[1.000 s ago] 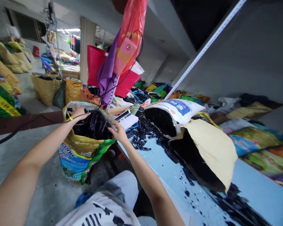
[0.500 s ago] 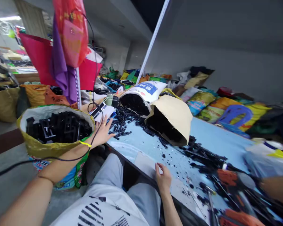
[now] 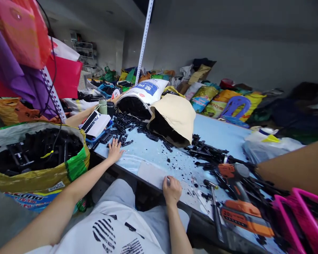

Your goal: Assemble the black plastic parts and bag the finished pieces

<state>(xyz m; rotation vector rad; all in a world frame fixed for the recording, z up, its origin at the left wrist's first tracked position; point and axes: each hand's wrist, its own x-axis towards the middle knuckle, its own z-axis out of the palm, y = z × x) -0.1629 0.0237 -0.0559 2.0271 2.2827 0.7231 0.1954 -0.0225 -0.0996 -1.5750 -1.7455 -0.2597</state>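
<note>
My left hand (image 3: 115, 151) lies flat with its fingers spread at the left edge of the blue work table (image 3: 212, 123). Its fingertips are beside a pile of small black plastic parts (image 3: 122, 124), and it holds nothing. At the table's front edge, my right hand (image 3: 172, 189) rests with curled fingers next to a pale flat board (image 3: 152, 173). A small dark spot shows between its thumb and forefinger; what it is, if anything held, I cannot make out. Right of it are a hammer (image 3: 214, 203) and an orange cordless drill (image 3: 241, 204).
An open sack (image 3: 71, 158) full of black parts stands at my left. On the table lie a white sack (image 3: 145, 92), a tan paper sack (image 3: 176, 114) and long black parts (image 3: 206, 150). A pink-edged container (image 3: 302, 211) and cardboard (image 3: 296, 169) are at right.
My view has turned to the right. My left hand has come off the spot by the white box and sack rim onto the table edge. The right hand stays at the front edge, fingers more curled.
</note>
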